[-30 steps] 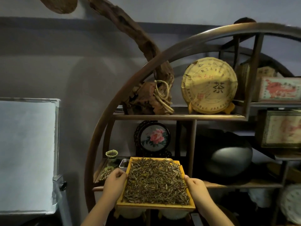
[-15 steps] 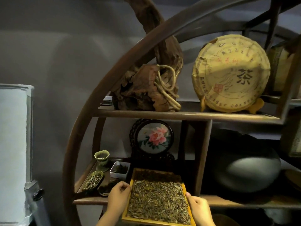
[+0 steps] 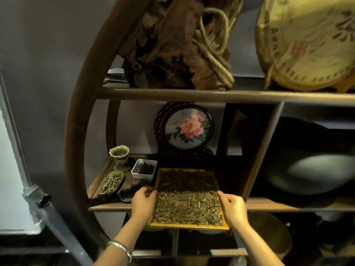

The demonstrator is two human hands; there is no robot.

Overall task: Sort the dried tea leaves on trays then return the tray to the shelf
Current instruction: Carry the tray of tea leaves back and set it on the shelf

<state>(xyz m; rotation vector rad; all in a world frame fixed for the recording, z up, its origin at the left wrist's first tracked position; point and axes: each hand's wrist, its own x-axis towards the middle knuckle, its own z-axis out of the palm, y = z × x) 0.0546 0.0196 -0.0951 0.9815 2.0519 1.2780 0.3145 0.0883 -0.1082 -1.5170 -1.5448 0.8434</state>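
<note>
— Two hands on it, we'd say. At nine o'clock of the tray (image 3: 189,225), our left hand (image 3: 143,203) has its grip curled over the left rim; at three o'clock our right hand (image 3: 233,207) pinches the right rim the same way.

— And where does the tray sit?

— Half on the shelf (image 3: 107,208). Its far end lies in shadow on the board, just below the round peony screen (image 3: 187,129); its near end overhangs the shelf edge toward us. The tea leaves (image 3: 188,207) cover it throughout.

— So the coming move?

— Straight to twelve o'clock, we judge. The long axis runs from us into the compartment, both hands equally near, the white dish (image 3: 144,168) just beside its left corner, the upright (image 3: 263,150) on its right.

— Any writing?

— On the wrapped tea cake (image 3: 307,45), upper right: printed characters and a red seal, too blurred for us to read.
</note>
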